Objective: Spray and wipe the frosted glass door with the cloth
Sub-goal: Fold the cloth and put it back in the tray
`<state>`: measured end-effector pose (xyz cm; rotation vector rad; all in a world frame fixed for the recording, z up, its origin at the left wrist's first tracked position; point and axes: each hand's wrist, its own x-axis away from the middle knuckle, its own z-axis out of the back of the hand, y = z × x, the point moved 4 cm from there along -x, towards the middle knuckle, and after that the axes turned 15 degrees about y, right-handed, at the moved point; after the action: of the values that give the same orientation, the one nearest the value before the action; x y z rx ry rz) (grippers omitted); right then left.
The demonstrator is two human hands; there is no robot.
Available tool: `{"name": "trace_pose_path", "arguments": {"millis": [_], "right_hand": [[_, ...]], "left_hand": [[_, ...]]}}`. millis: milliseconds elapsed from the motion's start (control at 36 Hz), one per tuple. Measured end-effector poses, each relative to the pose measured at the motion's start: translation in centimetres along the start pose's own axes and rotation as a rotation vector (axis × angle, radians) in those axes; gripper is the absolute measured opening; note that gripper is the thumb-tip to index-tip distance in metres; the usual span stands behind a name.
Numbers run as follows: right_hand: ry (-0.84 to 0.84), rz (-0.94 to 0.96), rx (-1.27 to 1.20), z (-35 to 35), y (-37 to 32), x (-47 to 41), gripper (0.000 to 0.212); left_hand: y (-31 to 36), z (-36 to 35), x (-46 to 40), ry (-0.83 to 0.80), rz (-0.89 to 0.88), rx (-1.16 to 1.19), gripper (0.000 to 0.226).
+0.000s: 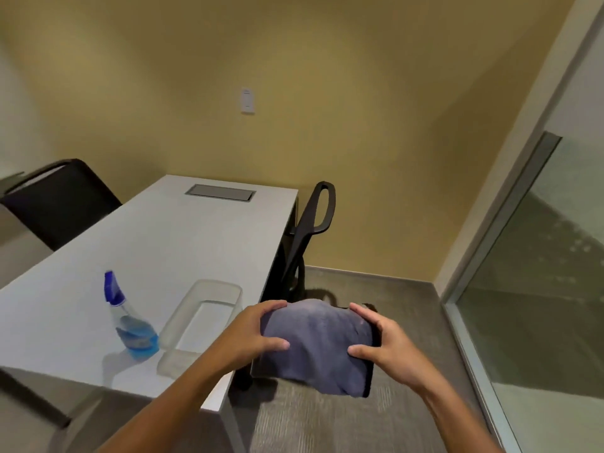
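Observation:
A grey-blue cloth hangs in the air past the table's right corner, held by both hands. My left hand grips its left edge and my right hand grips its right edge, thumbs on top. A clear spray bottle with a blue nozzle and blue liquid stands upright on the white table, left of my hands. The glass door with its metal frame fills the right side, frosted higher up, about an arm's length from the cloth.
A clear plastic tray lies on the table between the bottle and my left hand. A black chair is tucked at the table's right side, another black chair at the far left. Grey carpet runs to the door.

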<state>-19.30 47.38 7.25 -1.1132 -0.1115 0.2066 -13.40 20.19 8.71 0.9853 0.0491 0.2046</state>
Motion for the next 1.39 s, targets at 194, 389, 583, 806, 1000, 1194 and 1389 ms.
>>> {"name": "trace_pose_path", "arguments": {"millis": [194, 389, 583, 806, 1000, 1194, 1389], "right_hand": [[0.01, 0.173, 0.212, -1.7, -1.3, -3.3, 0.037], [-0.047, 0.23, 0.318, -4.3, -0.9, -5.2, 0.026], [-0.136, 0.278, 0.265, -5.8, -1.9, -6.7, 0.023], [-0.168, -0.07, -0.313, -9.4, -3.1, -7.5, 0.015], [-0.091, -0.405, -0.505, -16.3, -2.7, -8.0, 0.023], [-0.068, -0.5, -0.371, -21.4, -2.6, -9.3, 0.066], [0.037, -0.474, -0.204, -25.6, -2.0, -10.5, 0.046]], "left_hand": [[-0.7, 1.2, -0.5, 0.066, 0.066, -0.086, 0.062], [-2.0, 2.9, -0.7, 0.156, 0.055, -0.126, 0.042], [-3.2, 5.2, -1.2, 0.203, 0.069, -0.257, 0.03], [-6.8, 7.9, -1.4, 0.231, 0.3, 0.333, 0.101], [-11.4, 8.7, -3.2, 0.22, 0.507, 0.53, 0.082], [-16.9, 11.5, -5.2, 0.146, 0.594, 0.69, 0.085], [-21.4, 13.0, -6.6, 0.062, 0.625, 0.541, 0.07]]}}
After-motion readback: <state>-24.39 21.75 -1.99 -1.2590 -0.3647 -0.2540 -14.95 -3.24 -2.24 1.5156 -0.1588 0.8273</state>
